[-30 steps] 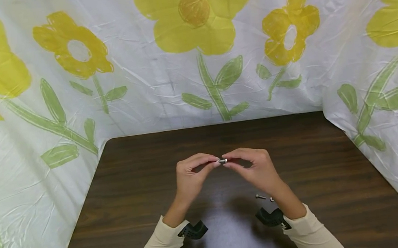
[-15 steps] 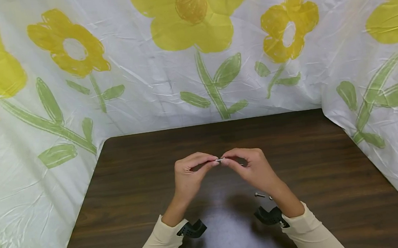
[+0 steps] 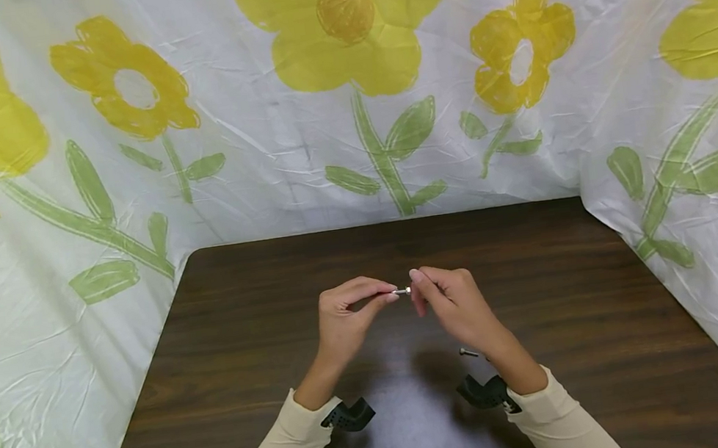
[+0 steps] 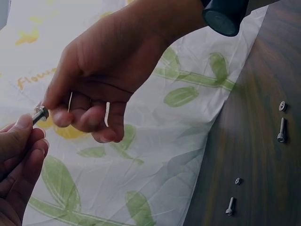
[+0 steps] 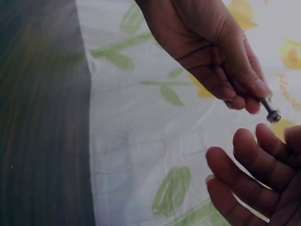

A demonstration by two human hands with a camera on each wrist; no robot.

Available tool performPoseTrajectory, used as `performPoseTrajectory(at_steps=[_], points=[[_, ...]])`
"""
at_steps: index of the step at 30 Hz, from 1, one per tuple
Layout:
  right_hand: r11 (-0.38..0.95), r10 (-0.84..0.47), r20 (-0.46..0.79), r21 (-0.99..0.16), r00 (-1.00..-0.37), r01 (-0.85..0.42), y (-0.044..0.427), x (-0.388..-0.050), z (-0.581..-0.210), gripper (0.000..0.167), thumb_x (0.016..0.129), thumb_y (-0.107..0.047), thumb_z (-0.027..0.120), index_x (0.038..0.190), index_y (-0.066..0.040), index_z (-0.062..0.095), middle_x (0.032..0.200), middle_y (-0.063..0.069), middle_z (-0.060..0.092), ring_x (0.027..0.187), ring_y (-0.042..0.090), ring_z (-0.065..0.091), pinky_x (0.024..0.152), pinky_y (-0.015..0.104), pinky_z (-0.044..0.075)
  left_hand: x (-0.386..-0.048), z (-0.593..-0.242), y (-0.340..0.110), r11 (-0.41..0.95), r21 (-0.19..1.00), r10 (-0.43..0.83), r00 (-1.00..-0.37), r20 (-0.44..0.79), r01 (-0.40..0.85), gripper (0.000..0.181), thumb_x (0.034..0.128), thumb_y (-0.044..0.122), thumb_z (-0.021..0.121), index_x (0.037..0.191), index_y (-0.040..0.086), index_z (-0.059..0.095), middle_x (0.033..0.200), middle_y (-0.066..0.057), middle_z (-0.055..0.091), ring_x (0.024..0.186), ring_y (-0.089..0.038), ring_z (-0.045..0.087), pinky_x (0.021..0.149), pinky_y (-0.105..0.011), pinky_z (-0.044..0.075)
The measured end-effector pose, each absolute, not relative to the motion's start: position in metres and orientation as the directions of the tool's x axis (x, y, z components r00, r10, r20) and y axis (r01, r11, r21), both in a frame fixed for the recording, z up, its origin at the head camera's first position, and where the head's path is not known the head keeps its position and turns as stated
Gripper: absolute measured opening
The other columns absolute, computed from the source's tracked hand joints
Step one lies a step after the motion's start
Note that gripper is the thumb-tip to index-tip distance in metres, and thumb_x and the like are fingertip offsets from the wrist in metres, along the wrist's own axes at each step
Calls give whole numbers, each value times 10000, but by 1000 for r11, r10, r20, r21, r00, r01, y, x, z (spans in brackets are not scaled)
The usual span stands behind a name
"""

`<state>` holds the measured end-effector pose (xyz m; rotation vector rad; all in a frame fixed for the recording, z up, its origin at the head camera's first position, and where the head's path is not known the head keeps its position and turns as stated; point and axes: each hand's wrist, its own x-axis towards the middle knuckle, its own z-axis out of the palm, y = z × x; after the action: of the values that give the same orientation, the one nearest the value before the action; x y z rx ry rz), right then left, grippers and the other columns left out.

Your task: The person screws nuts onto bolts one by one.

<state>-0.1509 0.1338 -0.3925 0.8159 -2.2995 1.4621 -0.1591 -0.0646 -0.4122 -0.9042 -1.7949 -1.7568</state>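
Observation:
Between thumb and fingers, my left hand [image 3: 350, 321] pinches a small metal bolt [image 3: 401, 291], held level above the table. A wider piece that looks like a nut [image 5: 273, 116] sits at the bolt's free end, which points at my right hand [image 3: 458, 309]. The fingers of the right hand are loosely bent and hold nothing. In the right wrist view, a small gap separates its fingertips [image 5: 243, 134] from that end. The left wrist view has the right hand [image 4: 103, 70] hanging just beyond the bolt. My left fingers hide the bolt's other end.
On the dark wooden table [image 3: 251, 384] lies a loose bolt [image 3: 469, 352] near my right wrist. The left wrist view shows a larger bolt [image 4: 281, 131] beside a nut [image 4: 283, 106], and a smaller bolt [image 4: 230, 207] beside a nut [image 4: 238, 181]. A flowered sheet [image 3: 248, 185] surrounds the table.
Earlier my right thumb and fingertips pinched the free end of the bolt. Now they are off it, shifted slightly right and loosened. My left hand has kept its pinch almost in place.

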Motion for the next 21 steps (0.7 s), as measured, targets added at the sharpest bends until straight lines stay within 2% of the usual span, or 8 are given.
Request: performPoseTrajectory(at_steps=[5, 8, 12, 15, 18, 21], points=[[269, -311, 567, -718, -763, -643, 138, -152, -390, 176, 1035, -40, 571, 1020, -149, 708, 851, -46, 698, 708, 102, 628, 619, 272, 539, -159, -413, -65, -27, 687, 116, -680, 724, 726, 130, 795, -81, 814, 899, -6, 791, 849, -97, 755, 757, -187, 710, 690, -267, 580], [222, -320, 622, -684, -715, -695, 140, -153, -389, 245, 960, 35, 658, 1154, -108, 705, 960, 11, 733, 822, 143, 690, 695, 304, 586, -159, -413, -66, -25, 693, 111, -687, 719, 721, 135, 798, -83, 810, 904, -1, 793, 854, -94, 757, 762, -192, 712, 688, -268, 582], [176, -322, 706, -610, -631, -772, 141, -154, -388, 366, 816, 96, 794, 1138, -66, 726, 1003, 60, 749, 842, 173, 706, 715, 339, 598, -160, -414, -66, -26, 694, 113, -688, 717, 720, 136, 807, -77, 804, 911, 11, 795, 863, -84, 758, 776, -199, 714, 695, -275, 585], [149, -333, 740, -570, -584, -808, 141, -156, -389, 370, 760, 120, 828, 1079, -48, 748, 989, 65, 746, 819, 189, 701, 709, 334, 596, -160, -415, -67, -32, 689, 116, -682, 722, 724, 142, 810, -81, 800, 913, 17, 796, 868, -84, 758, 782, -206, 717, 699, -288, 588], [144, -341, 748, -557, -569, -818, 141, -157, -389, 350, 746, 137, 828, 1039, -43, 762, 981, 57, 745, 817, 201, 703, 705, 315, 592, -161, -414, -67, -35, 686, 119, -679, 725, 727, 150, 812, -80, 799, 916, 27, 799, 873, -81, 760, 787, -210, 721, 705, -299, 591], [159, -348, 736, -563, -580, -811, 141, -157, -389, 332, 757, 127, 825, 1030, -53, 768, 982, 42, 747, 833, 199, 709, 684, 335, 593, -161, -414, -67, -36, 685, 122, -678, 725, 727, 148, 815, -75, 798, 917, 31, 799, 875, -79, 760, 789, -211, 722, 707, -305, 593]])
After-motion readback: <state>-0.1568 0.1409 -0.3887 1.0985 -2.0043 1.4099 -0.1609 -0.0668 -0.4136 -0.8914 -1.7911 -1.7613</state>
